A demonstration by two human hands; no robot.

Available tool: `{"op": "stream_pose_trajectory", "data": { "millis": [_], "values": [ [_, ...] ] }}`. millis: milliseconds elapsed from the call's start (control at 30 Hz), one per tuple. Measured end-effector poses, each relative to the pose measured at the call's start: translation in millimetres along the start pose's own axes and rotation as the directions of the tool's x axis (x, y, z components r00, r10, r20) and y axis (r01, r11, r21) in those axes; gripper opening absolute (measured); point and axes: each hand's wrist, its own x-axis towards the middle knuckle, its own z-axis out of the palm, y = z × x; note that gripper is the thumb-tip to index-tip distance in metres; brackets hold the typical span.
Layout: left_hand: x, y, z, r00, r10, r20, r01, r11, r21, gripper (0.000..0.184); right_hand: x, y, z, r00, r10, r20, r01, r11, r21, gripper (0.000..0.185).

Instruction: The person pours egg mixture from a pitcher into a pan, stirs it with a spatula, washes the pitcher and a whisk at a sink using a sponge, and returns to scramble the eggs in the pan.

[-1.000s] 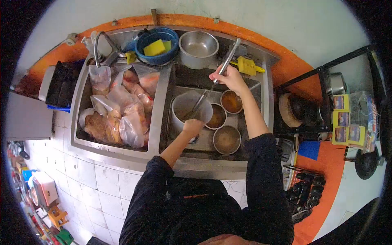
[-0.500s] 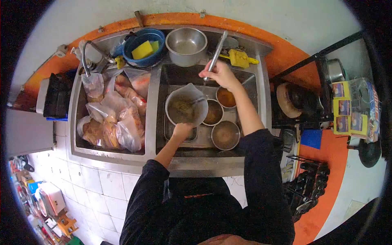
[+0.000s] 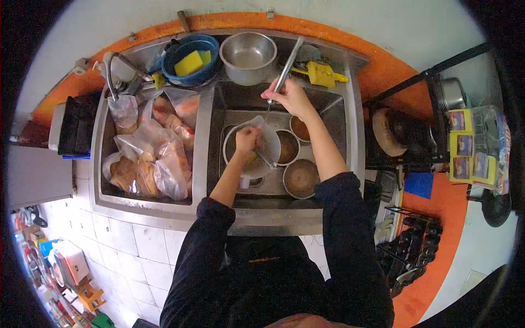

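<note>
My right hand point(image 3: 292, 98) is closed around a ribbed metal faucet hose point(image 3: 290, 63), its lower end pointing down over the sink. Below it stands a translucent plastic pitcher point(image 3: 270, 139), with its handle point(image 3: 244, 182) towards me. My left hand point(image 3: 248, 140) is above the pitcher's mouth, fingers bent together near the far rim; what they hold, if anything, is unclear. A thin greyish strip point(image 3: 266, 158) slants across the pitcher's right side. To its right are a round metal bowl point(image 3: 302, 179) and two smaller bowls point(image 3: 287, 146) point(image 3: 299, 129) with brownish contents.
The left basin holds several plastic bags of raw meat point(image 3: 150, 158). Along the back ledge stand a blue tub point(image 3: 199, 76) with yellow sponges, a metal pot point(image 3: 248, 71) and a yellow brush point(image 3: 322, 75). A black rack point(image 3: 421, 82) stands to the right.
My left hand has let go of the pitcher's handle and moved up over its mouth. The pitcher has shifted slightly. My right hand and the hose have moved a little left.
</note>
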Motion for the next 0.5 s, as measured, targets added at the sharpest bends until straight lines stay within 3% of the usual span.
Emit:
{"op": "stream_pose_trajectory", "data": {
  "millis": [67,133,167,200,233,267,300,333,367,433,500],
  "values": [
    [-1.5,16.5,5.0,0.995,-0.089,-0.049,0.084,0.993,-0.087,0.029,7.2,9.3,8.5,0.999,-0.04,-0.001,0.04,0.995,-0.087,0.013],
    [3.6,16.2,6.9,0.985,-0.172,-0.003,0.158,0.914,-0.373,0.033,7.3,7.5,22.7,0.987,-0.069,-0.144,0.078,0.995,0.055,0.012],
    [5.6,7.4,7.5,0.985,-0.171,-0.004,0.157,0.915,-0.371,0.033,5.7,7.2,23.4,0.987,-0.068,-0.145,0.082,0.992,0.095,0.012],
    [4.8,-2.6,7.5,1.0,0.016,0.014,-0.015,0.996,-0.085,0.03,2.5,6.1,20.9,0.987,-0.07,-0.146,0.085,0.991,0.1,0.012],
    [2.8,-10.3,5.6,0.978,0.189,0.086,-0.203,0.959,0.2,0.03,-2.6,5.4,12.8,0.992,-0.037,-0.117,0.05,0.993,0.108,0.012],
    [-5.1,-13.9,2.0,0.978,0.192,0.085,-0.206,0.957,0.204,0.03,-7.0,3.8,3.7,0.996,-0.006,-0.086,0.016,0.993,0.114,0.012],
    [-19.2,-20.8,-3.4,0.99,0.134,0.04,-0.135,0.83,0.542,0.031,-11.4,2.7,-4.2,0.998,0.011,-0.056,-0.004,0.992,0.124,0.012],
    [-33.5,-28.4,-9.6,0.995,0.092,-0.024,-0.035,0.592,0.805,0.035,-12.1,2.9,-5.7,0.998,0.012,-0.054,-0.005,0.992,0.127,0.012],
    [-24.2,-88.1,-20.2,0.997,0.078,-0.006,-0.03,0.445,0.895,0.04,-12.6,2.6,-6.1,0.998,0.022,-0.054,-0.016,0.994,0.108,0.012],
    [-4.9,-171.8,-30.9,0.998,0.066,0.006,-0.025,0.287,0.958,0.045,-9.7,1.0,-0.3,0.997,0.029,-0.07,-0.023,0.996,0.088,0.011],
    [1.4,-198.8,-33.5,0.99,-0.031,0.137,-0.118,0.352,0.929,0.034,-3.7,8.2,8.8,0.996,0.002,-0.09,0.004,0.997,0.074,0.011]
  ]
}}
